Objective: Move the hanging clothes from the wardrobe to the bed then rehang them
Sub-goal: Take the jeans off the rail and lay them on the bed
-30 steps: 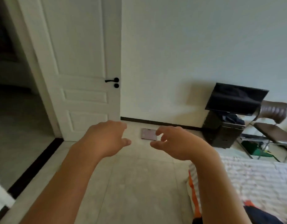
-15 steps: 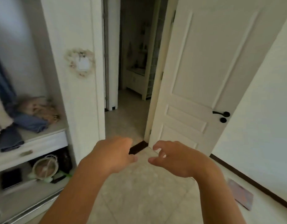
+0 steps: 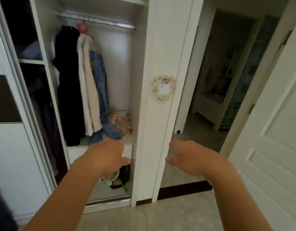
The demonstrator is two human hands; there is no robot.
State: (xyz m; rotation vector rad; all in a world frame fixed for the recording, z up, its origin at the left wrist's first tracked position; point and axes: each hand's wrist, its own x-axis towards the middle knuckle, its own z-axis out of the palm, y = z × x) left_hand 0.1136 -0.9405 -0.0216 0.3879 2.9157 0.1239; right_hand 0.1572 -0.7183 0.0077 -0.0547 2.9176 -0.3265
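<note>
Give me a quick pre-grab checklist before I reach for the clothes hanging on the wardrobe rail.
1. Both hands free: ok. The left hand and right hand hold nothing, fingers loosely curled.
2. Wardrobe open: ok. The hanging section is exposed, with the sliding door off to the left.
3. Clothes on the rail: ok. A dark garment, a cream garment and a denim garment hang there.
4. Hanger hooks visible: cannot tell, apart from one red hanger.
5. Denim hangs free: not ok. Its lower end lies bunched on the shelf.
6. Bed clear: cannot tell, out of view.
</note>
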